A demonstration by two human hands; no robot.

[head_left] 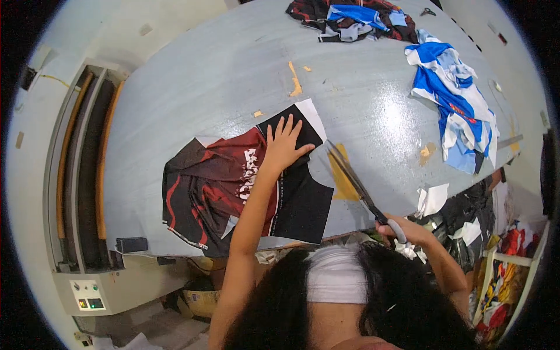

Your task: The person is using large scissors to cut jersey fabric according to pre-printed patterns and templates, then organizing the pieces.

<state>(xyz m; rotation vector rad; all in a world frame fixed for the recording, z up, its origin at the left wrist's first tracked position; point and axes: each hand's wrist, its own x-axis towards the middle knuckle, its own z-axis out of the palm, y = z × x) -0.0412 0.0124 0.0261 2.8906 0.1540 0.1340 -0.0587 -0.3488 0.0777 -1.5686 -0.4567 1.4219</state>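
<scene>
A black and dark red printed jersey panel (pixel 201 181) lies near the table's front edge, with a plain black part on its right side. My left hand (pixel 284 146) rests flat on the black part, fingers spread. A white strip (pixel 311 119) sticks out at the panel's upper right corner. In my right hand (pixel 405 230) is a pair of long scissors (pixel 357 185), gripped by the handle. The blades point up and left, with their tips close to the white strip's lower end. Whether the tips touch the fabric I cannot tell.
Blue and white fabric pieces (pixel 452 99) are heaped at the right, and more dark red and blue pieces (pixel 356 20) at the far edge. Small scissors (pixel 428 11) lie at the far right. A roller machine (pixel 87 169) stands along the left side. White scraps (pixel 433 199) lie beyond the front edge.
</scene>
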